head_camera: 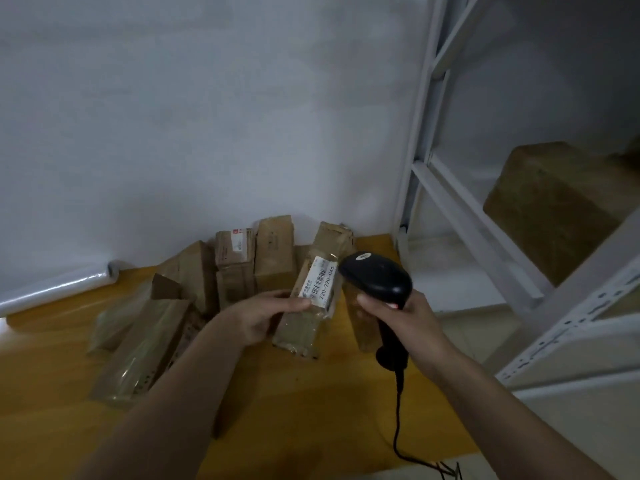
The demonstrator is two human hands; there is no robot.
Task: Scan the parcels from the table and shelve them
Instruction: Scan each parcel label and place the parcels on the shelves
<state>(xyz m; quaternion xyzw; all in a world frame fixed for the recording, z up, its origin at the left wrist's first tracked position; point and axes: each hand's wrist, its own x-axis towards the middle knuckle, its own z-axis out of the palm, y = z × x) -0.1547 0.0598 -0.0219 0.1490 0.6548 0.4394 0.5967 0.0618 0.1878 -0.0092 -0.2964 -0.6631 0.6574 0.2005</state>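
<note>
My left hand [265, 315] grips a long cardboard parcel [308, 323] wrapped in clear tape, its white barcode label [320, 284] facing up. My right hand [407, 315] holds a black corded barcode scanner [377, 277] by its handle, the head pointing at the label from the right. Both are just above the yellow table [294, 403]. Several more brown parcels [239, 268] lie and stand toward the back of the table against the wall.
A white metal shelf rack [485, 237] stands to the right, with a large brown box [550, 209] on one shelf. A roll of clear film [55, 289] lies at the table's back left. The scanner's cable [398, 427] trails off the front edge.
</note>
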